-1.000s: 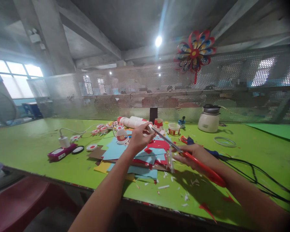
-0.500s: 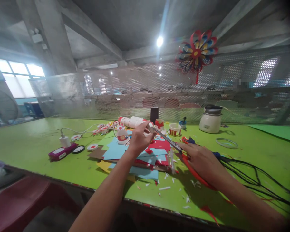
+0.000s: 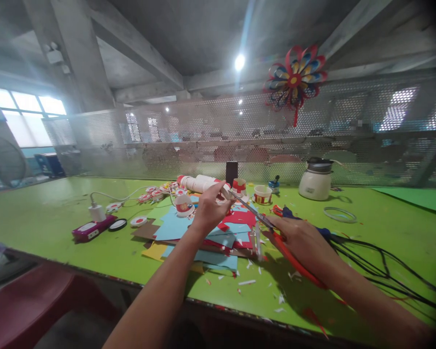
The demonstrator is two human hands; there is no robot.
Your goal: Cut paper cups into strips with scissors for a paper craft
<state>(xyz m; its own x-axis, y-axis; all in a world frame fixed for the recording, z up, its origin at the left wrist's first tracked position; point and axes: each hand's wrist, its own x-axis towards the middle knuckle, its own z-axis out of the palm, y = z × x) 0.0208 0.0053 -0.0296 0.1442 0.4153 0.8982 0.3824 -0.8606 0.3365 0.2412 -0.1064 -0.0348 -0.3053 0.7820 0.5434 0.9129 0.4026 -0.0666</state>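
Scissors (image 3: 252,209) with red-orange handles are in my right hand (image 3: 298,237), its fingers wrapped round the loops. Their blades point up and to the left, the tips by the fingers of my left hand (image 3: 212,208). My left hand is closed in a pinch on a small whitish paper piece (image 3: 226,193) at the blade tips; the fingers partly hide its shape. Under my left hand lie stacked sheets of light blue paper (image 3: 174,228), with red paper (image 3: 240,219) among them. A red and white paper cup (image 3: 184,206) stands left of my left hand.
Behind are stacked white cups (image 3: 196,183), two more paper cups (image 3: 239,185), a dark upright block (image 3: 231,172) and a white jug (image 3: 315,184). A purple power strip (image 3: 94,228) lies left. Black cables (image 3: 378,259) run right. Paper scraps (image 3: 247,282) litter the green table's front.
The view has shifted very slightly. Both hands keep nearly the same place, with the scissors still at the paper piece in my left hand.
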